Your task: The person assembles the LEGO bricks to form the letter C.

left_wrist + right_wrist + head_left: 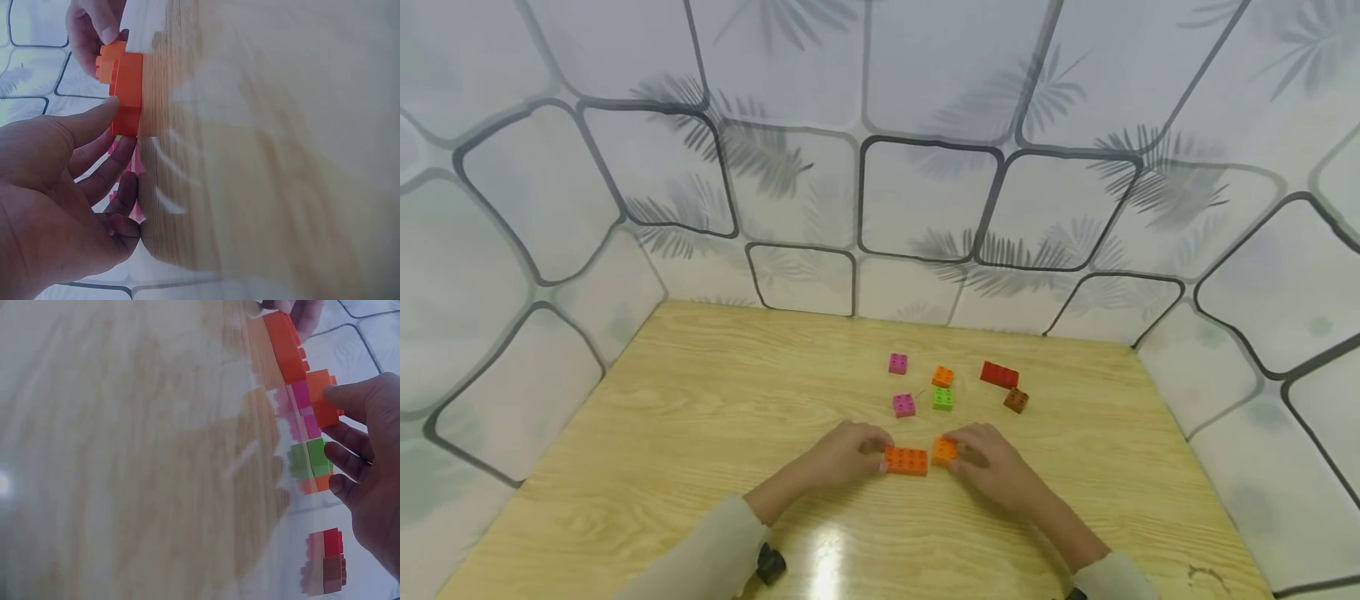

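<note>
Head view: the long orange-red brick (906, 461) lies well short of the worktop's (700, 400) far edge, roughly parallel to it, left hand (847, 458) pinching its left end; right hand (996, 468) pinches the small orange brick (944, 452), just apart from its right end.

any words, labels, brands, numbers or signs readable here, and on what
None can be read.
Long orange brick, held small orange brick: no legible text; stud lettering, if any, is too small.
Wall: printed outlines and leaves, no letters.
Table: a dark curved mark at near right, not a readable sign.
</note>
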`<state>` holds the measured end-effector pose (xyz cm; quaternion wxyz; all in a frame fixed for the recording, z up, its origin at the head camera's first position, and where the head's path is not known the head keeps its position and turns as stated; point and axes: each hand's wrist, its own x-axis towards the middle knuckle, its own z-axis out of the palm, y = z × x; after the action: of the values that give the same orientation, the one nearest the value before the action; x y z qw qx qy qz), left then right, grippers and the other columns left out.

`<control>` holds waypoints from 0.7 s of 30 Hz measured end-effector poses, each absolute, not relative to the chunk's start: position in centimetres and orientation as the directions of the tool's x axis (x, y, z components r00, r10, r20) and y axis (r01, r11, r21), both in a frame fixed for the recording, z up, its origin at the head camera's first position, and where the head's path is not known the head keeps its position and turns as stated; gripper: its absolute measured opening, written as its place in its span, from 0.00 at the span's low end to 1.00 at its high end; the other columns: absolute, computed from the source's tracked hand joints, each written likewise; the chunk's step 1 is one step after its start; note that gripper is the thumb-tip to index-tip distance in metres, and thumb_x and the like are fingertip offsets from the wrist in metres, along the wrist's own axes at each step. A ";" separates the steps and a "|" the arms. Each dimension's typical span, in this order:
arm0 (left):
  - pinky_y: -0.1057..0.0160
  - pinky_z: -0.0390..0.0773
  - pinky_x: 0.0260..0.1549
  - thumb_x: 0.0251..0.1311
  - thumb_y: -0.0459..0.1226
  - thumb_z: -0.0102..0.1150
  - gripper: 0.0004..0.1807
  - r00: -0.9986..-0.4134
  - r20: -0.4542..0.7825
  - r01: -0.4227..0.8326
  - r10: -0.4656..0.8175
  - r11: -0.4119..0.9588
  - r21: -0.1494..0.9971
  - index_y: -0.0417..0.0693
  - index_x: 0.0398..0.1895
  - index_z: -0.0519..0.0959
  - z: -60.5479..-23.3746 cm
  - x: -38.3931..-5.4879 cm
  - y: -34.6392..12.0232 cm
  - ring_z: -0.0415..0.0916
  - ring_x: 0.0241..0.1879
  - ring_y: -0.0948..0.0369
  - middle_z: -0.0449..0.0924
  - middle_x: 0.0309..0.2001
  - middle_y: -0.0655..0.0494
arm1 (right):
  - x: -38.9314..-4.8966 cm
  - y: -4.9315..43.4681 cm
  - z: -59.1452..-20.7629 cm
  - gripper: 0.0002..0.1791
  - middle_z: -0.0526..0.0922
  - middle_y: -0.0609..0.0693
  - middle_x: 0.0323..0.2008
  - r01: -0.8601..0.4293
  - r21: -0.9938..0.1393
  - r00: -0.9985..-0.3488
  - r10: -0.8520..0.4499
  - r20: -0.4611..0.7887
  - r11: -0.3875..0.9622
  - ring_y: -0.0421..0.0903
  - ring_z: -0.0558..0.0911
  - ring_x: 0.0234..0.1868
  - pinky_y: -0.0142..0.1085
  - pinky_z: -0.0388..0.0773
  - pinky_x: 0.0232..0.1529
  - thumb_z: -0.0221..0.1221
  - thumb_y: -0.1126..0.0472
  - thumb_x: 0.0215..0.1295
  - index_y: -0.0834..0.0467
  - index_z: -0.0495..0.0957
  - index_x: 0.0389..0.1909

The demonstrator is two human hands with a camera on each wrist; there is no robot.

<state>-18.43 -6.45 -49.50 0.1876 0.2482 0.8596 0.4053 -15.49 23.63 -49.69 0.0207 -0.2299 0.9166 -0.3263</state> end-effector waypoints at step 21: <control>0.50 0.71 0.57 0.65 0.44 0.66 0.16 -0.818 -0.105 0.313 0.566 0.589 0.745 0.54 0.55 0.83 -49.4 -18.5 -6.0 0.73 0.54 0.57 0.84 0.52 0.59 | -15.0 22.3 -49.6 0.22 0.79 0.37 0.57 -0.539 -0.594 -0.824 -0.521 0.223 0.598 0.40 0.74 0.59 0.45 0.76 0.59 0.66 0.58 0.67 0.45 0.79 0.61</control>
<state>-18.45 -5.98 -49.39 0.1679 0.2510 0.8755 0.3773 -15.00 22.35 -49.60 -0.0129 -0.2964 0.8938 -0.3364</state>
